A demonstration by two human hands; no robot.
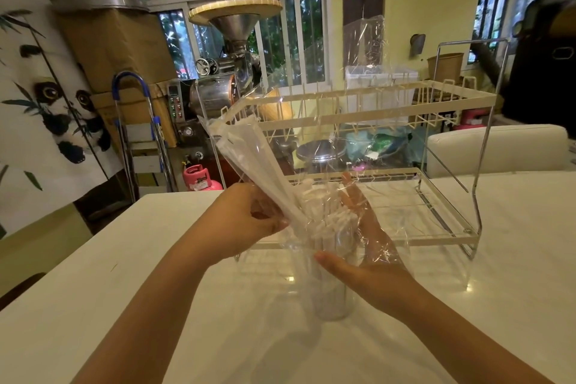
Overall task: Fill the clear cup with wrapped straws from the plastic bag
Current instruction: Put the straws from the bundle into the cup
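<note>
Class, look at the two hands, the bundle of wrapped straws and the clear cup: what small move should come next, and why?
Probably tilt the bundle upright and lower its bottom ends into the clear cup. The left hand grips the wrapped straws leaning up and left, their lower ends above the cup's mouth, while the right hand, open beside the cup, is draped in the plastic bag.

Open white table [93, 290] left and near side of clear cup [332, 296]; free approach there. Also bare table to right of cup. Behind cup, just beyond: two-tier dish rack [374, 109], blocking far side. Above cup mouth: plastic bag [352, 140] film and tilted bundle of wrapped straws [258, 165], plus both hands, crowding top access.
</note>
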